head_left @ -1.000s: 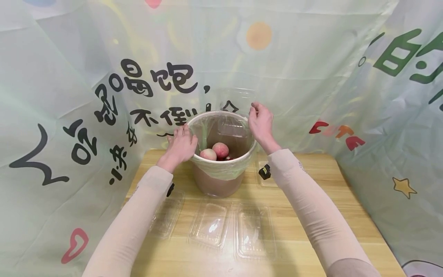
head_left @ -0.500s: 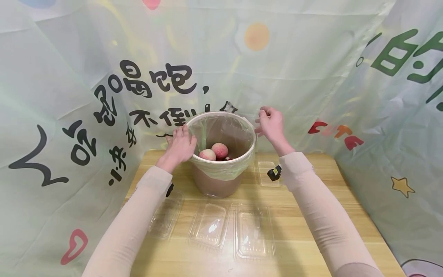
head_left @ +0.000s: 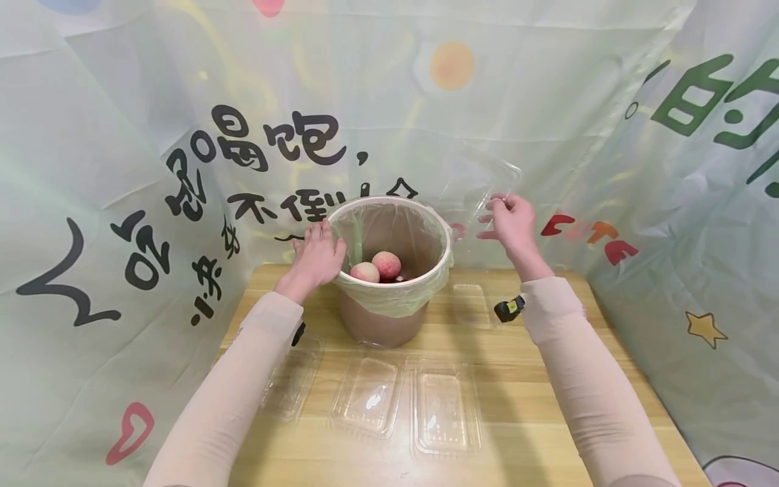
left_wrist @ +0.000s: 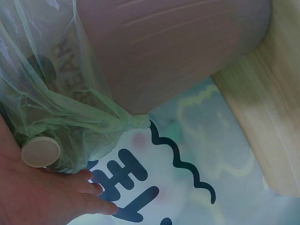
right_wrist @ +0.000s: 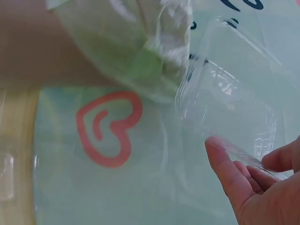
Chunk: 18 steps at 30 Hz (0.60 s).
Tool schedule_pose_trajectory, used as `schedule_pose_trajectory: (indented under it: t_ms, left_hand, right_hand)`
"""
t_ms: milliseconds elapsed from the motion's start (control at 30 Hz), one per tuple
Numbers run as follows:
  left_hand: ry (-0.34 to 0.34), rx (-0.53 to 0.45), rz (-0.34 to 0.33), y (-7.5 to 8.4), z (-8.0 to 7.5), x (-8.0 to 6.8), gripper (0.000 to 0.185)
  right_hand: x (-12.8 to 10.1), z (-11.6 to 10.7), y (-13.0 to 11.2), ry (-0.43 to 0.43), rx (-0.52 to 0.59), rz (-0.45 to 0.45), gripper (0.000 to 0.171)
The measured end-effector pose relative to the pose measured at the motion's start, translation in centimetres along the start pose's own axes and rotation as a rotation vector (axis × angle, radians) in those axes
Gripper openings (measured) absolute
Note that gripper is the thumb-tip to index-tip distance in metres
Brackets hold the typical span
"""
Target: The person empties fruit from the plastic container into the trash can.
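Note:
A brown bin (head_left: 383,328) with a white rim and a thin green plastic liner (head_left: 395,297) stands on the table. Inside it lie two peaches (head_left: 386,264) and some dark red fruit, mostly hidden. My left hand (head_left: 318,256) rests on the bin's left rim; in the left wrist view its fingers stretch along the outside, beside the liner and a pale round knob. To the right of the bin, my right hand (head_left: 514,223) is raised and pinches a clear plastic container (right_wrist: 229,98) by its edge. That container is tilted and touches nothing but the hand, as far as I can tell.
Several clear plastic containers lie on the wooden table (head_left: 548,379): one at the left (head_left: 292,379), two in front of the bin, such as the middle container (head_left: 368,396), and one at the bin's right (head_left: 475,304). Printed curtains (head_left: 243,61) enclose the back and sides.
My right hand has drawn the clear container out from over the bin's mouth and moved right with it. The left hand and the peaches have stayed put.

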<state>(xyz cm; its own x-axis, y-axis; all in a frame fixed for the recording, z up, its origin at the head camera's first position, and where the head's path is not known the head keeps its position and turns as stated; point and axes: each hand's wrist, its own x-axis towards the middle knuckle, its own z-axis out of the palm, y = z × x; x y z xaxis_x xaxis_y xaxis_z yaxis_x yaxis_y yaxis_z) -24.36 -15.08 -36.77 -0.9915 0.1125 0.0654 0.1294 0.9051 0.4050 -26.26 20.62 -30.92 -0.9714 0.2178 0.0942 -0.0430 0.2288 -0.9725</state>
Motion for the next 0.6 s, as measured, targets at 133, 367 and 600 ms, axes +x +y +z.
schedule_pose_trajectory:
  t_ms: [133,367,600]
  left_hand:
    - [-0.008,-0.001,-0.002,0.0,0.0,0.0,0.076]
    - [-0.008,-0.003,-0.003,-0.1,-0.1,0.0,0.076]
    - [-0.006,0.001,0.0,0.0,-0.1,0.0,0.076]
  right_hand:
    - [-0.4,-1.6,1.1,-0.013,-0.022,0.022,0.047]
    - [-1.1,-4.0,2.8,-0.022,-0.036,0.042,0.05]
    - [-2.0,-6.3,5.2,-0.063,-0.11,0.069,0.053]
